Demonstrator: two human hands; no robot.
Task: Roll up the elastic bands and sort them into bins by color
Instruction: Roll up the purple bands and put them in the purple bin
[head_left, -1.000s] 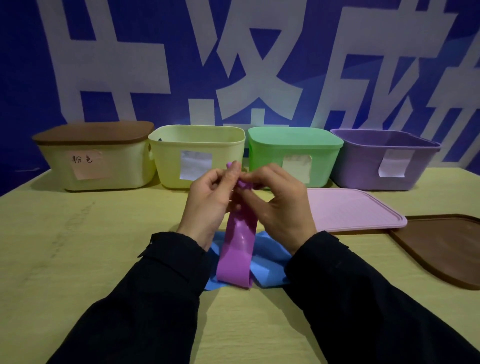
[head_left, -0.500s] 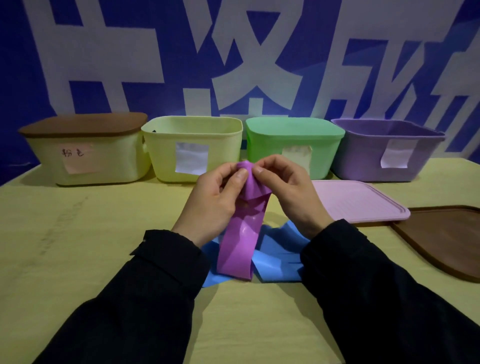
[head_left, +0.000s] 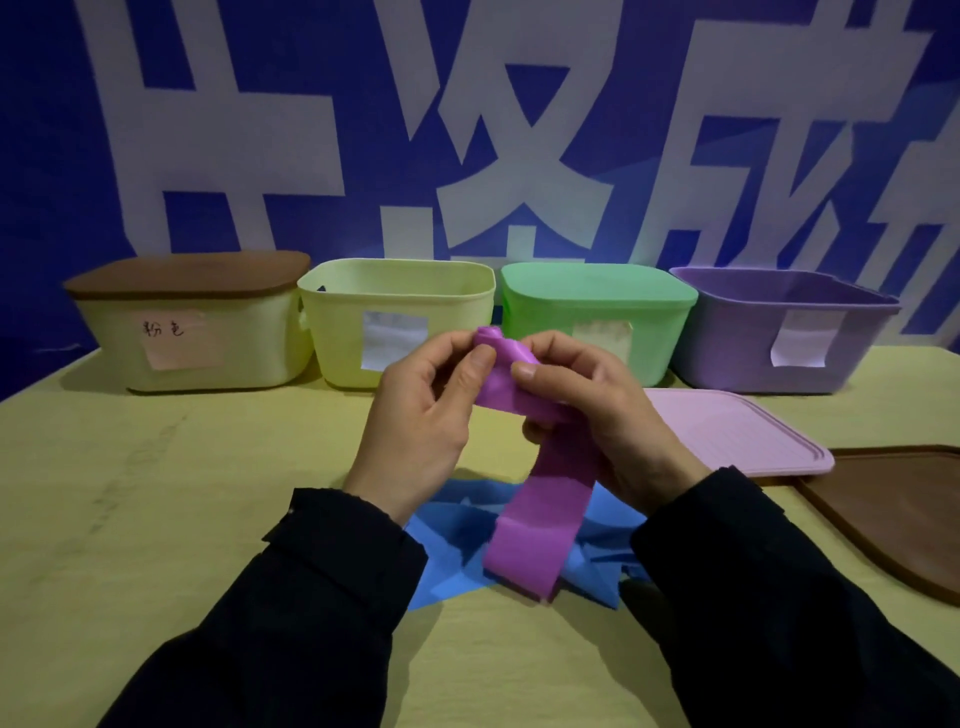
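Observation:
A purple elastic band (head_left: 540, 514) hangs in front of me, its top end curled into a small roll between my hands. My left hand (head_left: 423, 415) pinches the roll from the left with thumb and fingers. From the right, my right hand (head_left: 597, 410) grips the band, thumb on top. The band's loose end hangs down over blue bands (head_left: 457, 551) that lie flat on the table under my wrists. Four bins stand in a row at the back: a brown-lidded cream bin (head_left: 208, 358), an open yellow bin (head_left: 337, 332), a lidded green bin (head_left: 654, 332) and an open purple bin (head_left: 737, 353).
A pink lid (head_left: 737, 436) lies flat on the yellow table (head_left: 156, 493) right of my hands. A brown lid (head_left: 893, 504) lies further right at the table's edge. Each bin carries a paper label. A blue wall with large white characters stands behind the bins.
The roll at the band's top has grown and tilted to the left. My right hand has shifted down and now grips the band below the roll. The view has shifted slightly.

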